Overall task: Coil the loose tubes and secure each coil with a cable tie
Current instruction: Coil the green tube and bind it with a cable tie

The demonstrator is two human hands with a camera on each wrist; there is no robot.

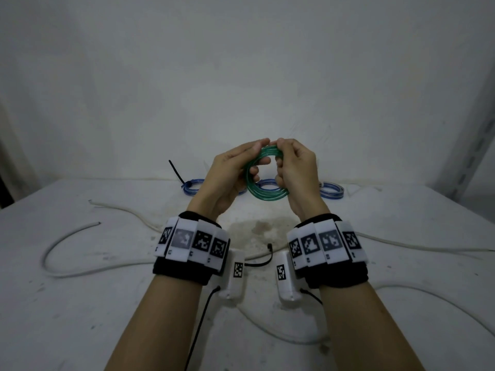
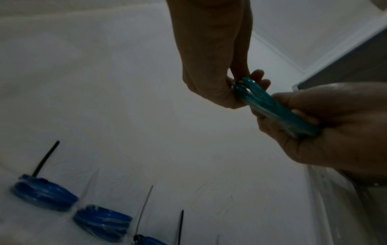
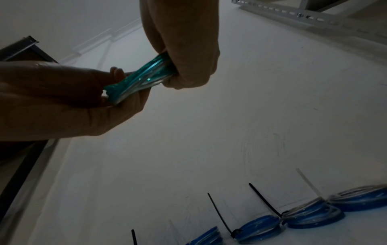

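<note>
I hold a green tube coil (image 1: 263, 195) upright above the table, between both hands. My left hand (image 1: 255, 158) grips its left side, fingers over the top and thumb through the ring. My right hand (image 1: 281, 163) pinches its upper right part with curled fingers. In the left wrist view my left hand (image 2: 240, 82) comes down from the top onto the coil (image 2: 272, 106), and the right hand (image 2: 335, 126) holds it from the right. In the right wrist view my right hand (image 3: 173, 74) clamps one end of the coil (image 3: 142, 77), while the left hand (image 3: 117, 92) holds the other end. No tie shows on this coil.
Blue tied coils (image 1: 194, 184) (image 1: 332, 190) (image 3: 314, 213) lie in a row by the back wall, with tie tails sticking up. Loose white tubes (image 1: 67, 236) (image 1: 401, 245) and a clear tube (image 1: 267, 330) snake over the table. A black cable tie (image 1: 265, 257) lies between my wrists.
</note>
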